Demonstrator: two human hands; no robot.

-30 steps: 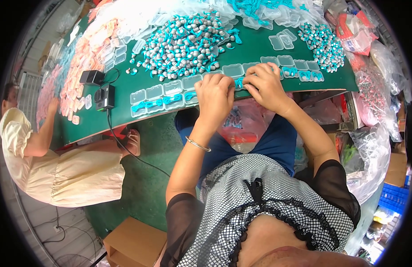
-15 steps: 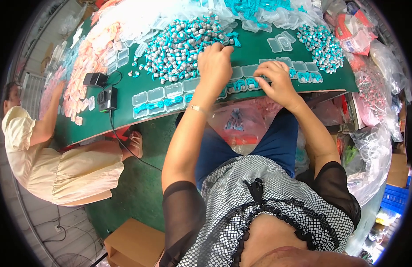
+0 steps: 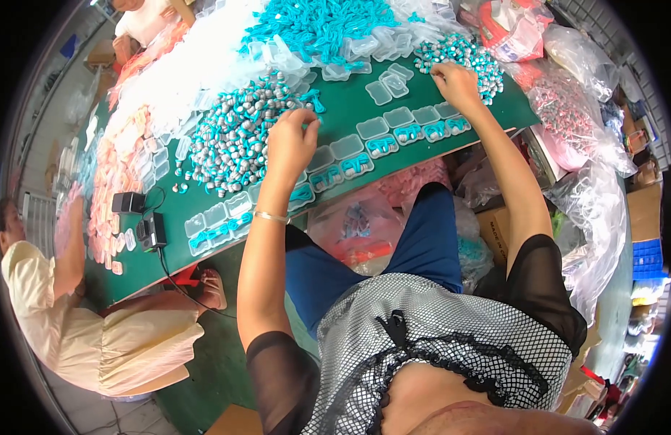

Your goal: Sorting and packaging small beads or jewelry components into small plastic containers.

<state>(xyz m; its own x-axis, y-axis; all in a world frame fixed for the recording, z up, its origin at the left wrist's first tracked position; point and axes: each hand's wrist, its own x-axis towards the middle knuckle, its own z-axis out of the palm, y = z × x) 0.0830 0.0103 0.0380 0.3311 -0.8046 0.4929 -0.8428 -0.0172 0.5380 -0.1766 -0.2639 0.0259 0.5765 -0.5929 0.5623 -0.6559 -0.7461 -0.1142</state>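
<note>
While the green table [image 3: 495,109] carries two heaps of teal-and-silver pieces, my left hand [image 3: 290,141] rests fingers curled at the large heap [image 3: 237,138]; my right hand [image 3: 457,83] pinches at the small heap [image 3: 462,58]. Whether either holds a piece, I cannot tell. Small clear cases [image 3: 393,130] line the near edge.

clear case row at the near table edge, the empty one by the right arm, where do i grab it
Take the empty clear case by its two long side walls, coming straight down from above. It lies flat and open-side up on the green table, with filled cases close beside it, so a side approach looks blocked.
</note>
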